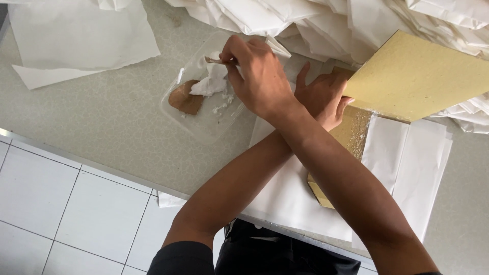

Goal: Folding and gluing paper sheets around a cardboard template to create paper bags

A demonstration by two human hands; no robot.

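Note:
My arms are crossed over the table. My right hand (257,71) reaches left and pinches a small stick (214,60) whose tip rests in white paste (213,84) inside a clear plastic tray (178,109). A brown scrap (184,99) lies in the same tray. My left hand (323,94) reaches right and holds up the edge of a yellow board (417,76), which is tilted above a gold sheet (351,132) smeared with white paste. White paper (402,158) lies under and beside the gold sheet.
A heap of folded white paper sheets (326,20) fills the far side of the grey table (102,117). A loose torn white sheet (76,35) lies far left. The table's metal edge (76,158) runs along the near side, with white floor tiles (61,214) below.

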